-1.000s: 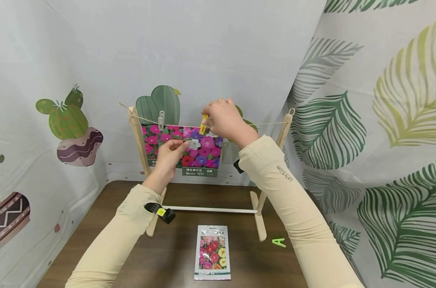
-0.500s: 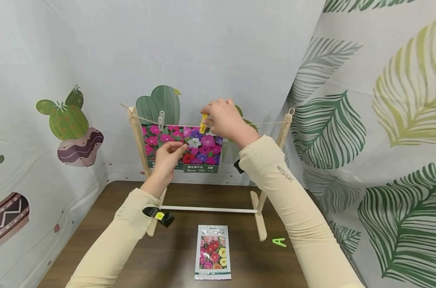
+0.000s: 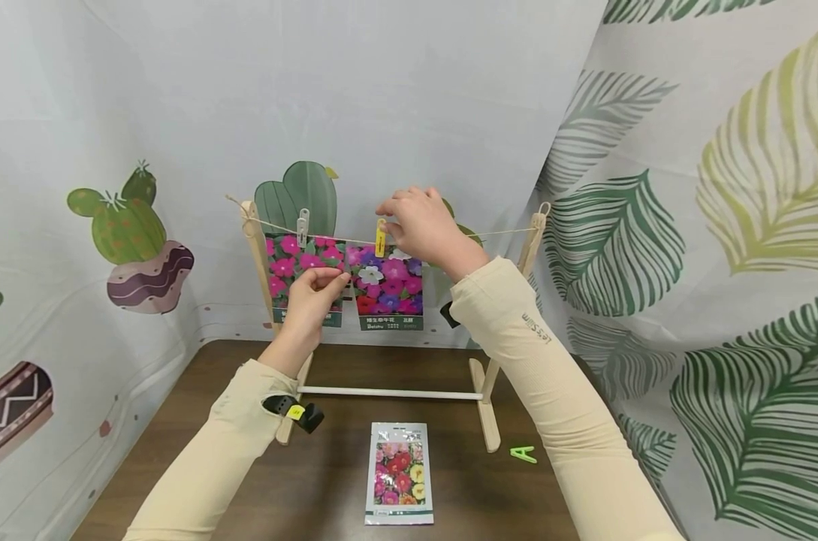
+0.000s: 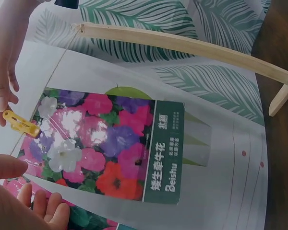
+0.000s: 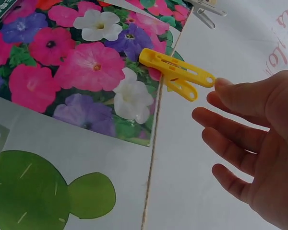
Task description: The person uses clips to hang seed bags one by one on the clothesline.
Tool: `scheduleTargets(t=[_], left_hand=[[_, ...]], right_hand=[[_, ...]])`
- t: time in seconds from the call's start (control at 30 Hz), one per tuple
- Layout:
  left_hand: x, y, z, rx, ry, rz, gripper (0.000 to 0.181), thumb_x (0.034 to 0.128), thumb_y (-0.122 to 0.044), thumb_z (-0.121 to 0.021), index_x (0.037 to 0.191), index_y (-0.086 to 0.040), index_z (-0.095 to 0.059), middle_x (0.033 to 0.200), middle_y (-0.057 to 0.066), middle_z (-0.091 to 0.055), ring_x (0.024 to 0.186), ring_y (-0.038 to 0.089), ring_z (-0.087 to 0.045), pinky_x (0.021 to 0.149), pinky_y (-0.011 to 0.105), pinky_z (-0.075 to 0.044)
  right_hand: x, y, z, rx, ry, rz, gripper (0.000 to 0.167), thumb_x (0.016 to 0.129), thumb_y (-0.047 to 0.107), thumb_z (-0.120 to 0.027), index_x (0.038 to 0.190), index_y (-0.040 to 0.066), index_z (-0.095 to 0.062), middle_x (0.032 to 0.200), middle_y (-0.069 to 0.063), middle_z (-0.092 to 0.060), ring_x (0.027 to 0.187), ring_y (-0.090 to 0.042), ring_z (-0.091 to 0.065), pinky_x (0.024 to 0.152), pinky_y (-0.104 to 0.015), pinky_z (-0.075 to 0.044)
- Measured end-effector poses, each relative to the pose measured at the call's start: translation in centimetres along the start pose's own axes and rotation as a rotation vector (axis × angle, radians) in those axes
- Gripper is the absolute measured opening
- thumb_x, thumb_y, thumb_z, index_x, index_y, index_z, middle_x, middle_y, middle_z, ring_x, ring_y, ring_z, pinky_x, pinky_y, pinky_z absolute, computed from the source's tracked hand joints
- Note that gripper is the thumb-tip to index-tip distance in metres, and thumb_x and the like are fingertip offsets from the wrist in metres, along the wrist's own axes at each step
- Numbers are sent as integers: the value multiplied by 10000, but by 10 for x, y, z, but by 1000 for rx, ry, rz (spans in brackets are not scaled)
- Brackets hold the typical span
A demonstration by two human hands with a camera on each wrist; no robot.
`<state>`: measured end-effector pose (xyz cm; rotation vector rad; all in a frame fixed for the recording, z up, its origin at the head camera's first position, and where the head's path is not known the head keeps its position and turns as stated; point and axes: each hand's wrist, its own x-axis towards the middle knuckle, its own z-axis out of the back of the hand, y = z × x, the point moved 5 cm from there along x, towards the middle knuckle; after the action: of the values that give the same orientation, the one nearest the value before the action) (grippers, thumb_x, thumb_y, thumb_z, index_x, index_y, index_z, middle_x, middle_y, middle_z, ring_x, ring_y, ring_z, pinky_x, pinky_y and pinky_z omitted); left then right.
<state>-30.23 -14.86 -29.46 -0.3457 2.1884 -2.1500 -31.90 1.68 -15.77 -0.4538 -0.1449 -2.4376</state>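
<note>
A seed packet with pink, purple and white flowers (image 3: 390, 282) hangs from the string (image 3: 493, 232) by a yellow clothespin (image 3: 380, 239). The clothespin bites both string and packet top in the right wrist view. My right hand (image 3: 425, 225) is beside it, fingers spread, thumb tip at the end of one clothespin arm. My left hand (image 3: 312, 300) is at the packet's left edge, in front of a second pink-flowered packet (image 3: 283, 267), which hangs from a pale clothespin (image 3: 303, 228). In the left wrist view my thumb and fingers stand apart, gripping nothing.
The string runs between two wooden posts (image 3: 256, 259) joined low down by a white rod (image 3: 388, 392). A third packet (image 3: 399, 473) with red and yellow flowers lies on the brown table (image 3: 334, 481). A green clothespin (image 3: 523, 454) lies to its right.
The packet under the yellow clothespin has shifted right and slightly down, away from my left fingers. My right fingers have loosened from the clothespin, which now stands more upright.
</note>
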Motion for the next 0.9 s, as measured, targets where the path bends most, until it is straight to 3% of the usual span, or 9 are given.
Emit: scheduleTargets(t=[0.5, 0.63, 0.9], left_hand=[[-13, -4, 8, -72, 11, -45, 217, 924, -185, -659, 1071, -49, -577, 909, -15, -567, 972, 235, -580, 940, 376, -460], [-18, -5, 10, -111, 6, -75, 199, 904, -178, -686, 1029, -50, -598, 887, -10, -588, 922, 218, -595, 896, 341, -484], [-20, 0, 15, -76, -9, -32, 230, 937, -169, -638, 1099, -27, -559, 895, -44, -577, 926, 181, -594, 929, 335, -468]], right_hand=[[-20, -6, 5, 46, -73, 13, 299, 985, 235, -562, 1261, 137, -623, 1187, -27, -638, 1150, -241, -519, 951, -455, -341], [-30, -11, 7, 76, -141, 15, 279, 981, 216, -570, 1237, 126, -635, 1136, -24, -656, 1086, -242, -538, 928, -446, -347], [-54, -18, 9, 148, -288, 49, 234, 964, 166, -595, 1169, 76, -663, 1033, -65, -667, 932, -255, -541, 849, -437, -350]])
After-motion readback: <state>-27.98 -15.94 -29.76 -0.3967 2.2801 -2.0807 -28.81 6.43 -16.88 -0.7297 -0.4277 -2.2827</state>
